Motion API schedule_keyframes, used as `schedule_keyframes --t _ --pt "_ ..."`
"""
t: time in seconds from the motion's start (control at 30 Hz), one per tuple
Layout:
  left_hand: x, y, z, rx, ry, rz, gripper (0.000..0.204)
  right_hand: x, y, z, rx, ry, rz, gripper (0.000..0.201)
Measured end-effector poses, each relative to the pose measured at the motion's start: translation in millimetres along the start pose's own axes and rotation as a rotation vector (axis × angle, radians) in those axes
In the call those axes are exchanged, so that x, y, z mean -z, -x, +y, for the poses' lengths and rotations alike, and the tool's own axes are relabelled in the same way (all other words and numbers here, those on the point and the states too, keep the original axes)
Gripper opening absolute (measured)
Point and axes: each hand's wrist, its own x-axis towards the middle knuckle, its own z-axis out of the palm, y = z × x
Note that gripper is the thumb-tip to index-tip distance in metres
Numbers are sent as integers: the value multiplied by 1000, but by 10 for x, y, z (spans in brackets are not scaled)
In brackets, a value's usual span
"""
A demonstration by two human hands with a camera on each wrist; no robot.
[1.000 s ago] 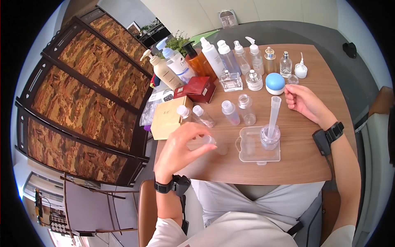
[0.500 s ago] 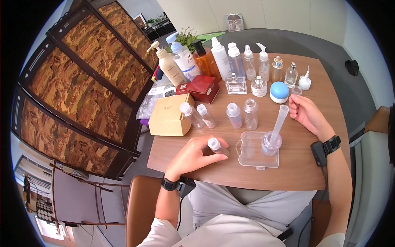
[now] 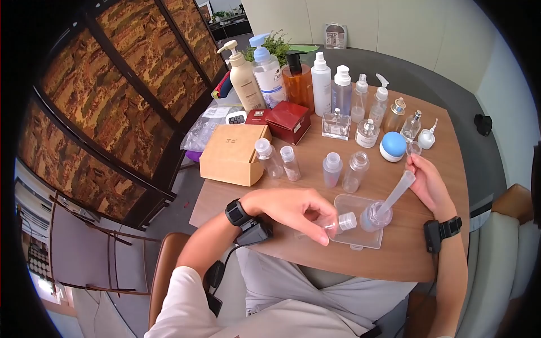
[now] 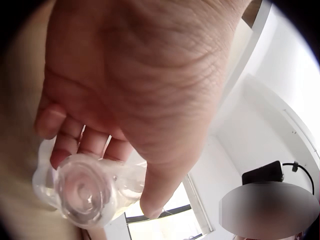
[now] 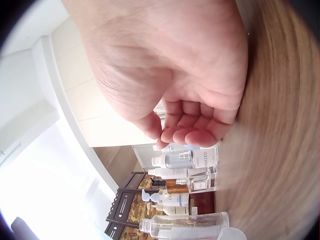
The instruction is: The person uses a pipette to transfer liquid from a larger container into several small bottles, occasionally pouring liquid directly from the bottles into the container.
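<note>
Left hand (image 3: 296, 207): fingers curled round a small clear plastic bottle (image 3: 331, 224)
Bottle: tipped sideways, whitish end beside a clear round jar (image 3: 370, 219)
Right hand (image 3: 431, 187): fingers curled in, nothing held, near a frosted plastic tube (image 3: 399, 192)

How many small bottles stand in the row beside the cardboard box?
4: first bottle and second bottle near the box; third bottle and fourth bottle beyond the clear tray; none looks hidden.

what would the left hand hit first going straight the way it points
Likely the clear round jar holding a translucent tube, met by its held small clear bottle; depth is unclear.
</note>
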Motion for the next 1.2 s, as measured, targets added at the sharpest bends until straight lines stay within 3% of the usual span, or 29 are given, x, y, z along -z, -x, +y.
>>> schedule_keyframes --t 0.07,0.2,0.3,0.37,0.5,0.6,0.7,0.73,0.8,0.87,0.93,1.0,1.07,1.13,1.17,1.2 --pt "20 -32 -42 -19 -20 -98 29 8 -4 6 -8 3 -6 18" --pt "17 -55 -106 -86 -5 -133 29 3 -12 -2 -11 33 12 20" --pt "-21 -64 -63 -142 -120 -35 29 36 -30 14 -6 64 19 22" --pt "-62 -101 -131 -295 -209 37 28 14 -21 32 2 76 17 22" --pt "-75 -96 -251 -388 -201 95 27 -18 -40 14 21 41 105 34" --pt "-75 -51 -334 -417 -141 268 27 -56 -24 -45 92 116 142 44" --pt "-79 -62 -362 -579 -141 461 29 -70 53 -173 310 190 98 45" --pt "-73 -63 -374 -615 -198 491 29 -123 102 -185 295 213 84 45" --pt "-78 -64 -388 -670 -234 573 29 -229 222 -222 732 282 415 41" --pt "-122 -72 -385 -793 -342 600 29 -278 404 -348 1102 489 345 37" --pt "-168 -114 -401 -858 -384 633 29 -780 550 -347 1321 470 623 33" --pt "-187 -124 -399 -892 -444 625 30 -1026 673 -251 1445 588 422 32" --pt "-216 -144 -379 -943 -460 630 30 -1160 751 -85 1458 930 116 26" --pt "-222 -102 -367 -900 -482 602 31 -1277 777 -213 1309 1300 -385 12" --pt "-226 -84 -367 -860 -499 570 31 -1309 759 -165 1310 1296 -388 12" --pt "-228 -76 -375 -856 -497 575 31 -1360 744 -77 1244 1430 -377 26"
